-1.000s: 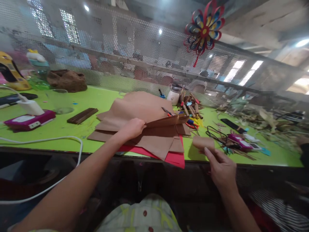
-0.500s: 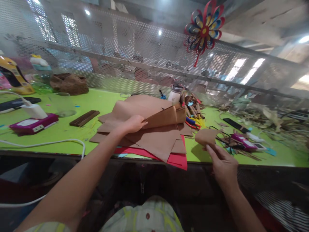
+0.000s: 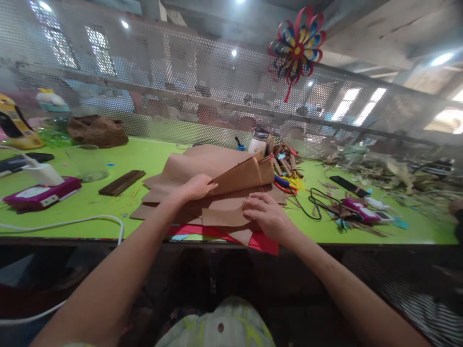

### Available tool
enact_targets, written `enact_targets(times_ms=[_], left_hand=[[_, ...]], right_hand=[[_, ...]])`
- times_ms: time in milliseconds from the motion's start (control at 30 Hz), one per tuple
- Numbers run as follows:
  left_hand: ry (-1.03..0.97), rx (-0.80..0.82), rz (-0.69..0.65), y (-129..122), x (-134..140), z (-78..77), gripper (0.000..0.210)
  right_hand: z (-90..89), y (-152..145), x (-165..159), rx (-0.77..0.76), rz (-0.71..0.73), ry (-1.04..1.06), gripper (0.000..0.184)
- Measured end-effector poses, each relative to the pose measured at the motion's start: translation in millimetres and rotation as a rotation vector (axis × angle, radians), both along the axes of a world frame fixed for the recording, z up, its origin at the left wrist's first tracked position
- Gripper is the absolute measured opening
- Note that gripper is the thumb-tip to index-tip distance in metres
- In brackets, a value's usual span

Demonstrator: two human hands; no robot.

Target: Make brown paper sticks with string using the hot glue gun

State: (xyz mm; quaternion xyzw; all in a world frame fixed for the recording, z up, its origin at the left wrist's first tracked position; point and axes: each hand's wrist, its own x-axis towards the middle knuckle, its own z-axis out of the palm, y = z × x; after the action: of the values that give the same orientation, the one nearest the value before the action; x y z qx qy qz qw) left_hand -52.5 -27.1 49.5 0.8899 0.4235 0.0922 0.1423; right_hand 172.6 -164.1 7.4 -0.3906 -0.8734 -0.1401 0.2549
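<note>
A stack of large brown paper sheets (image 3: 213,161) lies on the green table in front of me. My left hand (image 3: 198,187) pinches the edge of the upper sheets, which curl over toward the right. Low on the stack, a small brown paper strip (image 3: 221,217) lies on the lower sheets, and my right hand (image 3: 266,214) is at its right end with the fingers bent; their grip on it is partly hidden. Red paper (image 3: 265,242) sticks out beneath the stack at the table's front edge.
Left of the stack are dark brown folded strips (image 3: 122,182), a clear cup (image 3: 88,164) and a purple power strip (image 3: 42,193) with a white cable. Pliers (image 3: 284,182), a jar (image 3: 258,140), a black phone (image 3: 349,186) and dried husks (image 3: 401,173) stand or lie to the right.
My right hand has moved left with the small paper strip, from beside the stack onto its lower sheets. My left hand keeps its hold on the curled sheets.
</note>
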Motion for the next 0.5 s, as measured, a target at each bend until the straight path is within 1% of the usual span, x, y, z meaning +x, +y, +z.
enact_targets(times_ms=[133, 200, 267, 367, 433, 500], left_hand=[[0.003, 0.011, -0.025, -1, -1, -0.7, 0.041], [0.019, 0.015, -0.021, -4, -1, -2.5, 0.041], [0.021, 0.025, -0.028, -8, -2, -6.1, 0.041], [-0.013, 0.068, -0.094, -16, -3, -14.6, 0.037], [-0.039, 0.104, -0.151, -22, -5, -20.2, 0.033], [-0.033, 0.136, -0.192, -27, -8, -23.9, 0.030]], right_hand=[[-0.1, 26, 16, -0.056, -0.138, -0.088, 0.020], [-1.6, 36, 19, -0.080, -0.209, -0.124, 0.020], [-4.9, 42, 18, -0.100, -0.247, -0.118, 0.023], [-12.4, 38, 16, -0.161, -0.221, -0.027, 0.033], [-17.9, 28, 19, -0.198, -0.192, 0.039, 0.041], [-22.8, 14, 26, -0.203, -0.186, 0.109, 0.045]])
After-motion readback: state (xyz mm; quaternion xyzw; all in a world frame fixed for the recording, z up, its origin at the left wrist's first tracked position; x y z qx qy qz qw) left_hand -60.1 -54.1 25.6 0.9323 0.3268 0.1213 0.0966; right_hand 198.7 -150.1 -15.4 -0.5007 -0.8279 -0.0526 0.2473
